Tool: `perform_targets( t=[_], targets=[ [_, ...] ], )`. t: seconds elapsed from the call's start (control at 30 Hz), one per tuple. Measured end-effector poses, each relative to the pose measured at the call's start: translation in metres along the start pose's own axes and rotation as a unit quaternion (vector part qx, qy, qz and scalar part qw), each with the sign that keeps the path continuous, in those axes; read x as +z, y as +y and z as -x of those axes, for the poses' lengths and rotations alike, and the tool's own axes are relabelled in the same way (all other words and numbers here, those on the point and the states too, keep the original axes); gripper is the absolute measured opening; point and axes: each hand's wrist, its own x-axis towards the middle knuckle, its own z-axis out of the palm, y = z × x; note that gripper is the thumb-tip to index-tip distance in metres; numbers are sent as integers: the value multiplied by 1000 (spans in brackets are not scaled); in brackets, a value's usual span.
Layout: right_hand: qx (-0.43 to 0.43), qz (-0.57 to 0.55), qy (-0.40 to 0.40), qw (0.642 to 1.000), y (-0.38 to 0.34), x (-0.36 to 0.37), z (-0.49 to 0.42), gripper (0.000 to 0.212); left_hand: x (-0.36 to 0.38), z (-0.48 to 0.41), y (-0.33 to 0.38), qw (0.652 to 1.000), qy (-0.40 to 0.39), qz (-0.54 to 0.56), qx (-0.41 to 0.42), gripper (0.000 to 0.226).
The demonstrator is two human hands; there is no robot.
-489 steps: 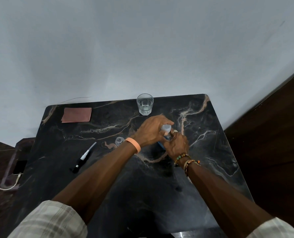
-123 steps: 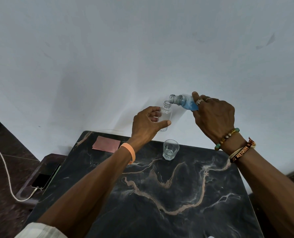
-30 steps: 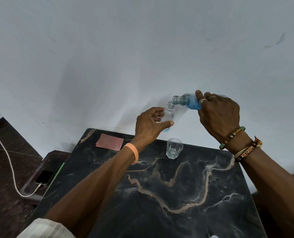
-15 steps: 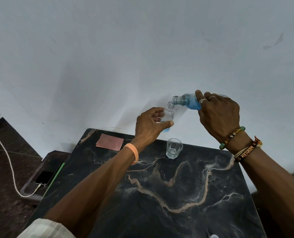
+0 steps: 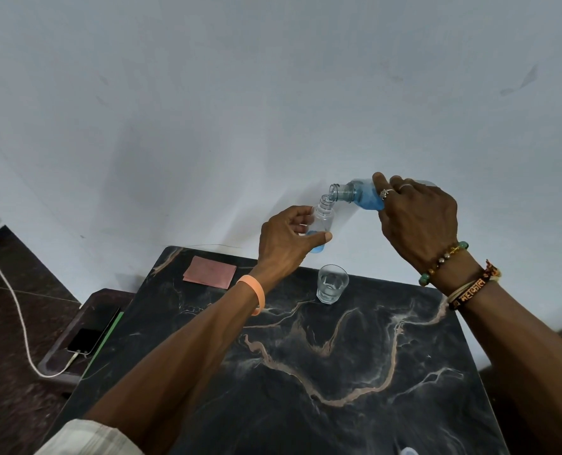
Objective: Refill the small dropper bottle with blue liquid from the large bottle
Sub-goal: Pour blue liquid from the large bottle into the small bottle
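Note:
My left hand [image 5: 286, 239] grips the small clear dropper bottle [image 5: 323, 219] upright in the air above the table's far edge. A little blue liquid shows at its base. My right hand [image 5: 415, 218] holds the large clear bottle [image 5: 360, 196] tipped on its side, blue liquid pooled toward its neck. Its open mouth sits right over the small bottle's open neck, touching or nearly so. Both bottles are uncapped.
A black marble table [image 5: 306, 372] lies below, with a glass of water [image 5: 332, 284] under the bottles and a pink card [image 5: 210, 271] at the far left. A phone [image 5: 84, 341] on a white cable [image 5: 14, 310] lies on a low stand at left. A white wall stands behind.
The blue liquid in the small bottle has risen slightly. Both hands and bottles hold almost the same pose as half a second ago.

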Motion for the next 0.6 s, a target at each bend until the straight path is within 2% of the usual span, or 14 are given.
perform_targets(
  t=[0.6],
  targets=[
    [-2, -1, 4, 1000, -1, -2, -1, 46, -1, -1, -1, 1000, -4, 0, 3, 61]
  ],
)
